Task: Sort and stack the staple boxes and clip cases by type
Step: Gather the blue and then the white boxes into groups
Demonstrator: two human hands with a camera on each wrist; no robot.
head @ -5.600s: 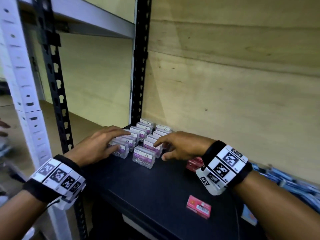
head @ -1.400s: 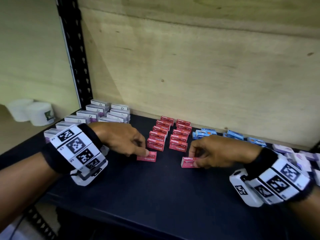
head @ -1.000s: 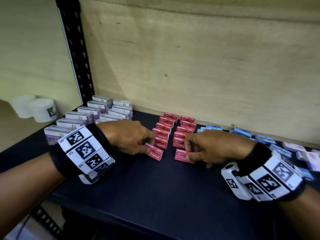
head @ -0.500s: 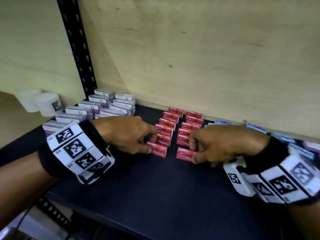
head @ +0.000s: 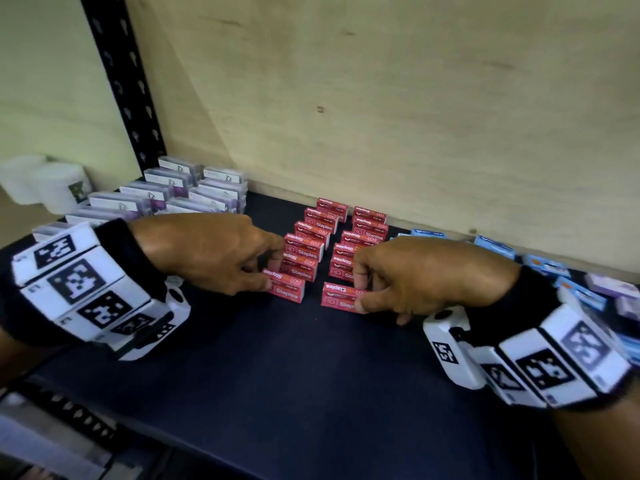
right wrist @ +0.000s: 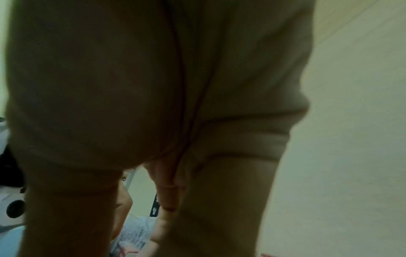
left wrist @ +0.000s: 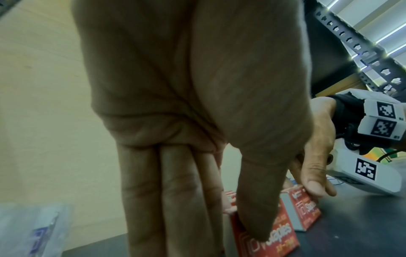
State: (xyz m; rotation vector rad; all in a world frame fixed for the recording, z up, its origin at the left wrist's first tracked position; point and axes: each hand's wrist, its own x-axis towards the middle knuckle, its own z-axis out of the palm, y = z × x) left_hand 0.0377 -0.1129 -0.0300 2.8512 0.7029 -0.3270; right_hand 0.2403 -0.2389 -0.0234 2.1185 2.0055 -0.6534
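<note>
Two rows of red staple boxes [head: 327, 223] stand on edge on the black shelf [head: 277, 375], running back toward the wooden wall. My left hand [head: 221, 254] pinches the front red box of the left row [head: 289, 289] between thumb and fingers; in the left wrist view the same box [left wrist: 274, 236] sits under my thumb. My right hand [head: 415, 271] pinches the front red box of the right row [head: 337, 296]. The right wrist view shows only my palm and fingers [right wrist: 197, 208], and the box is hidden there.
Clear clip cases with purple labels [head: 180, 195] stand in rows at the back left. Blue staple boxes [head: 495, 247] and pale purple boxes [head: 620, 292] lie at the right. A black shelf post [head: 124, 81] rises at the back left. White rolls [head: 45, 183] sit beyond it.
Both hands have carried their red boxes back from the open shelf to the front ends of the two red rows and stood them on edge. Earlier I was at the clip cases.
</note>
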